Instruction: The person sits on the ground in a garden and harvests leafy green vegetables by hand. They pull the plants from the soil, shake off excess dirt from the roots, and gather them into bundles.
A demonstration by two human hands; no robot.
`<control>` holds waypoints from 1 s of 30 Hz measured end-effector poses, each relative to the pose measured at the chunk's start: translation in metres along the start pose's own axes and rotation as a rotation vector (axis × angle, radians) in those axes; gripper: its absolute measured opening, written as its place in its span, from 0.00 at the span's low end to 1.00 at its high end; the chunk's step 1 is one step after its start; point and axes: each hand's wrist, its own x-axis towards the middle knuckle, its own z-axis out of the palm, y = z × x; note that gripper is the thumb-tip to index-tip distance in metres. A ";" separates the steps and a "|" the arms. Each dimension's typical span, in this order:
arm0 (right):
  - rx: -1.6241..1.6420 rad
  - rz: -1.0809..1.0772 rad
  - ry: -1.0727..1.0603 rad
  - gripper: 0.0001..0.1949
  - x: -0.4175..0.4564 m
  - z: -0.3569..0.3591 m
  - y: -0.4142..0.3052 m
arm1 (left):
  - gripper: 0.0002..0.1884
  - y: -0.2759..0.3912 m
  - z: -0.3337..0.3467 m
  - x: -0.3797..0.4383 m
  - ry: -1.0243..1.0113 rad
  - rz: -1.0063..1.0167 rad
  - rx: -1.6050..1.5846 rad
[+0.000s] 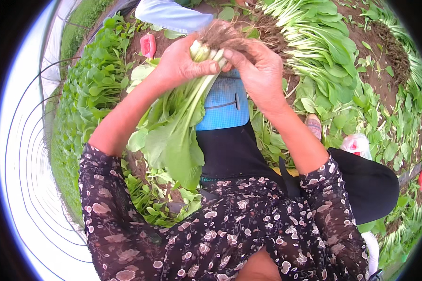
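Note:
A bunch of leafy greens hangs from my left hand, which is closed around its pale stems with the thumb across them. The roots point away from me, and the leaves fall towards my lap. My right hand is at the root end, its thumb and fingertips pinching a stem or root at the bunch's side; which one I cannot tell. Beneath the hands, a blue checked pad with a slot covers my leg above the black trousers.
Pulled greens lie in a long heap at the upper right. Growing plants stand in a bed on the left, beside a red plastic object. A light blue sleeve or trouser leg is at the top. A plastic bag lies right.

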 end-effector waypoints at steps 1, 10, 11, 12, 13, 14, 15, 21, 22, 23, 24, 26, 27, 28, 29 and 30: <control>-0.011 0.000 0.029 0.06 0.000 0.003 0.002 | 0.52 0.002 0.001 0.000 -0.002 -0.013 0.011; -0.234 -0.063 0.116 0.09 -0.018 0.011 0.002 | 0.55 0.007 0.000 0.002 -0.035 0.008 0.313; -0.243 -0.073 0.125 0.09 -0.018 0.012 0.001 | 0.55 0.008 0.000 0.002 -0.046 0.012 0.295; -0.251 -0.083 0.134 0.10 -0.017 0.014 -0.001 | 0.55 0.010 -0.001 0.002 -0.056 0.013 0.279; -0.258 -0.093 0.142 0.10 -0.018 0.016 -0.002 | 0.56 0.012 -0.001 0.002 -0.065 0.015 0.262; -0.246 -0.085 0.159 0.11 -0.018 0.018 0.000 | 0.55 0.013 0.000 0.001 -0.060 -0.004 0.250; -0.237 -0.079 0.177 0.12 -0.018 0.019 0.004 | 0.54 0.015 0.001 0.002 -0.057 -0.019 0.236; -0.240 -0.093 0.165 0.17 -0.021 0.017 0.014 | 0.49 0.019 0.003 0.005 -0.085 0.010 0.337; -0.219 -0.082 0.149 0.17 -0.023 0.017 0.008 | 0.48 0.022 0.003 0.005 -0.096 -0.005 0.305; -0.205 -0.057 0.182 0.17 -0.027 0.017 0.004 | 0.48 0.022 0.001 0.005 -0.111 -0.024 0.283; -0.188 -0.036 0.214 0.16 -0.034 0.016 -0.001 | 0.48 0.024 0.000 0.006 -0.124 -0.042 0.266; -0.021 0.138 0.204 0.15 -0.052 0.013 -0.008 | 0.48 0.022 -0.002 0.004 -0.124 -0.050 0.233; 0.056 0.315 0.113 0.16 -0.058 0.014 -0.011 | 0.47 0.020 -0.001 0.003 -0.116 -0.035 0.217; 0.135 0.490 0.021 0.17 -0.062 0.014 -0.015 | 0.47 0.020 -0.001 0.003 -0.108 -0.021 0.201; 0.214 0.664 -0.074 0.18 -0.065 0.015 -0.018 | 0.47 0.021 -0.001 0.002 -0.106 -0.058 0.198; 0.313 0.654 -0.077 0.19 -0.064 0.021 -0.022 | 0.47 0.025 0.000 0.002 -0.109 -0.093 0.194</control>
